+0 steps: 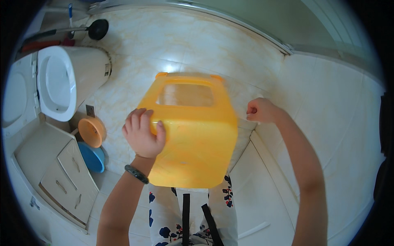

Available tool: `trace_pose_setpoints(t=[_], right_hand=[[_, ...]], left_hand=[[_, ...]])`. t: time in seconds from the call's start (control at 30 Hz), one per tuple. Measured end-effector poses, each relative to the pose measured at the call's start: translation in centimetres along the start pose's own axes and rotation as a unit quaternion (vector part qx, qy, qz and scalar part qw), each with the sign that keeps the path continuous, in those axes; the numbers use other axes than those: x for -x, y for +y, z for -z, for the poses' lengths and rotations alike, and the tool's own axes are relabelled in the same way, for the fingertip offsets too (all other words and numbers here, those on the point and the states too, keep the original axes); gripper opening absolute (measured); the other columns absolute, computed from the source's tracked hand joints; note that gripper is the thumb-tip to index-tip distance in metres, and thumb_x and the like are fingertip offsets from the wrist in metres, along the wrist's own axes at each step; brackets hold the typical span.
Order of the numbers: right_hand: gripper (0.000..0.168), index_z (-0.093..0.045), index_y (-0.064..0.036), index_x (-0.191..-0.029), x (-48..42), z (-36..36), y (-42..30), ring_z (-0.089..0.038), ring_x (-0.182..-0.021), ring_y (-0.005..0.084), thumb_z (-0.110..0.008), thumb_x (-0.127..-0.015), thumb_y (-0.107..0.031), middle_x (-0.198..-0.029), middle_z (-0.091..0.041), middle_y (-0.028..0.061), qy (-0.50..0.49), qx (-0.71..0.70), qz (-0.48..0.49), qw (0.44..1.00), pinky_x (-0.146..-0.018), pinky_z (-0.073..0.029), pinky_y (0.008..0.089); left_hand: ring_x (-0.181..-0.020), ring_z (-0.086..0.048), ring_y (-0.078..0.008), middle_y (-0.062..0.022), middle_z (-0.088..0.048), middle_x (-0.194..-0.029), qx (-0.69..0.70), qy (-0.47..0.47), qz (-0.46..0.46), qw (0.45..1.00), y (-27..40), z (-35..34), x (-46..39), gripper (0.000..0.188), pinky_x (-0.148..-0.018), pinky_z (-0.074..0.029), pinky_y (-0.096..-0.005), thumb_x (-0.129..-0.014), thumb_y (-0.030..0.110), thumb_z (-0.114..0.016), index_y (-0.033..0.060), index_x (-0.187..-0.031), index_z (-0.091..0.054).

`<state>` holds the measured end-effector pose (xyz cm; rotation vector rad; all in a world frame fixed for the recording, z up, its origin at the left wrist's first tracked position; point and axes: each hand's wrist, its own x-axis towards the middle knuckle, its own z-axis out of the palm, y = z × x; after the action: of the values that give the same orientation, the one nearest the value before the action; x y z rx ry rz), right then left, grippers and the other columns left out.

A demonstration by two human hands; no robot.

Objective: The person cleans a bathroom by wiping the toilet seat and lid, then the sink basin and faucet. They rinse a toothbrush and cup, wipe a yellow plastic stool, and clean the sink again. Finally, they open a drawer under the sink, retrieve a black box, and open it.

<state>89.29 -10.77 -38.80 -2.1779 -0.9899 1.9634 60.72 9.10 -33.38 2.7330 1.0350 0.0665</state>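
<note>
A yellow plastic stool [194, 147] with a cut-out opening in one side is held in front of my legs, its broad smooth face turned up to me. My left hand [142, 132] grips its left edge, thumb on the broad face and fingers over the side panel. To the right of the stool, apart from it, my right hand [261, 110] is closed in a fist. Bits of a thin white tissue or cloth [260, 96] stick out of the fist; most of it is hidden in the palm. The stool's far feet look slightly blurred.
Left stands a white toilet [57, 83] with its lid up, near a black plunger [98, 29]. Below are an orange basin [91, 132], a blue basin [92, 157] and a white cabinet [66, 181] with handles. A glass sliding door track [234, 23] crosses the far side; a white door [264, 187] is at right.
</note>
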Motion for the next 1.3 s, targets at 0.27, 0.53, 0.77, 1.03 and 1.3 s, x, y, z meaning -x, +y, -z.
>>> trace_pose_setpoints(t=[0.27,0.53,0.77,1.03,1.3], right_hand=[[0.016,-0.054,-0.005,-0.086,1.3,-11.8,5.5,-0.051,-0.067,0.0101,-0.064,-0.075,-0.010,-0.076,-0.055,0.0007,0.334,-0.652,-0.069,0.677,-0.058,-0.043,0.0250],[0.021,-0.058,-0.004,-0.095,-2.2,-15.8,0.2,-0.056,-0.071,0.0102,-0.064,-0.076,-0.012,-0.078,-0.059,0.0030,0.303,-0.699,0.084,0.642,-0.063,-0.046,0.0254],[0.019,-0.058,0.000,-0.087,1.2,-19.5,0.0,-0.058,-0.071,0.0116,-0.063,-0.075,-0.015,-0.076,-0.062,0.0041,0.249,-0.587,0.047,0.769,-0.066,-0.046,0.0253],[0.019,-0.057,0.002,-0.091,2.8,-23.0,-0.5,-0.058,-0.073,0.0112,-0.062,-0.078,-0.011,-0.079,-0.061,0.0059,0.273,-0.664,0.050,0.694,-0.068,-0.046,0.0232],[0.015,-0.057,0.000,-0.089,3.2,-27.5,-0.5,-0.056,-0.072,0.0121,-0.063,-0.076,-0.006,-0.081,-0.059,0.0058,0.317,-0.649,0.071,0.687,-0.068,-0.046,0.0232]], left_hand=[[-0.093,-0.049,-0.0307,-0.0108,-0.055,-0.099,0.004,-0.010,-0.061,0.998,-0.3,-1.1,-0.2,0.026,-0.079,-0.037,-0.0394,-0.083,0.026,-0.043,0.0065,-0.098,-0.053],[-0.089,-0.049,-0.0316,-0.0123,-0.054,-0.094,-0.029,-0.020,-0.072,0.997,-1.4,-2.0,0.4,0.036,-0.081,-0.036,-0.0398,-0.090,0.032,-0.032,0.0045,-0.099,-0.053],[-0.090,-0.049,-0.0321,-0.0134,-0.054,-0.095,-0.007,-0.024,-0.042,0.999,-2.0,-1.7,0.4,0.036,-0.082,-0.036,-0.0404,-0.090,0.031,-0.032,0.0040,-0.098,-0.054],[-0.091,-0.049,-0.0325,-0.0142,-0.054,-0.096,-0.004,-0.023,-0.029,0.999,-2.4,-1.8,0.4,0.037,-0.083,-0.036,-0.0405,-0.089,0.033,-0.033,0.0041,-0.099,-0.054],[-0.091,-0.049,-0.0323,-0.0141,-0.053,-0.096,0.008,-0.032,-0.033,0.999,-2.3,-1.5,0.5,0.037,-0.083,-0.036,-0.0400,-0.089,0.032,-0.033,0.0041,-0.099,-0.053]])
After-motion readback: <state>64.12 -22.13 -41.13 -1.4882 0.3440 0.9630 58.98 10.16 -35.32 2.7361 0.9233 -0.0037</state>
